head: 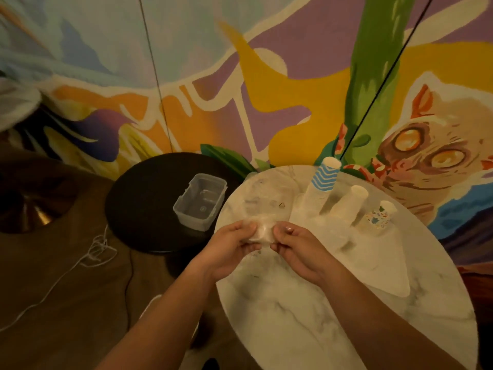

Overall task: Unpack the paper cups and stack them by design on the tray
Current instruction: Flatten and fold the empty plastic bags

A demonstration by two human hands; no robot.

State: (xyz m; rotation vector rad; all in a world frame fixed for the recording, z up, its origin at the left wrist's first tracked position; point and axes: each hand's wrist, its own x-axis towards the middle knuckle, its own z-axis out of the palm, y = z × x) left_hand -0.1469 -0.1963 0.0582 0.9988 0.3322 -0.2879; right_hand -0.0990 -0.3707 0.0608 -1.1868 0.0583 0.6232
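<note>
Left hand (231,243): pinching the left edge of a clear wrapper (262,231), centre frame.
Right hand (297,245): pinching the wrapper's right edge, fingers curled.
Wrapper: lying stretched between both hands above the marble table (306,316).
Stacks: blue zigzag stack (321,186), plain stack (346,205) and patterned stack (380,214) are standing on the tray (378,265), centre right.
Tub (200,205): sitting on the dark table (138,198), left of centre.

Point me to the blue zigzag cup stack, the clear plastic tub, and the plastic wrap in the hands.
blue zigzag cup stack (326,175): head view, on the striped wall of the top cup.
clear plastic tub (200,204): head view, on its see-through floor.
plastic wrap (262,231): head view, on the bunched part between both hands.
</note>
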